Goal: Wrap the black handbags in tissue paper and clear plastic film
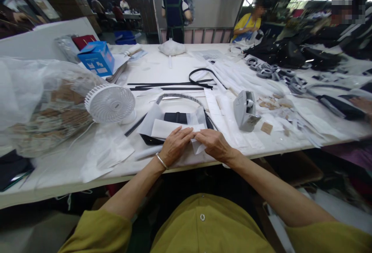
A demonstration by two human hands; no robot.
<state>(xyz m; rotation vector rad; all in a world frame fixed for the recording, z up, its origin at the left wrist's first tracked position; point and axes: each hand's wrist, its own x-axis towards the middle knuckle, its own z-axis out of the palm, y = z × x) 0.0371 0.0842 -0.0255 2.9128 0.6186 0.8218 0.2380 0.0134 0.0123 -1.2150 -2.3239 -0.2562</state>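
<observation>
A black handbag lies on the table in front of me, partly covered by white wrapping paper. Its handle, wrapped in a thin greyish covering, arches away from me. My left hand rests on the paper's near edge, fingers stretched out and fairly flat. Close beside it, my right hand has its fingers bent and pinched on the paper near the bag's right side. A loose paper corner hangs below the right hand. Most of the bag's front is hidden by paper and hands.
A white fan stands at left beside a large plastic bag. To the right are a grey tape dispenser and scattered paper scraps. Black straps lie beyond the handbag. Other people stand across and along the table.
</observation>
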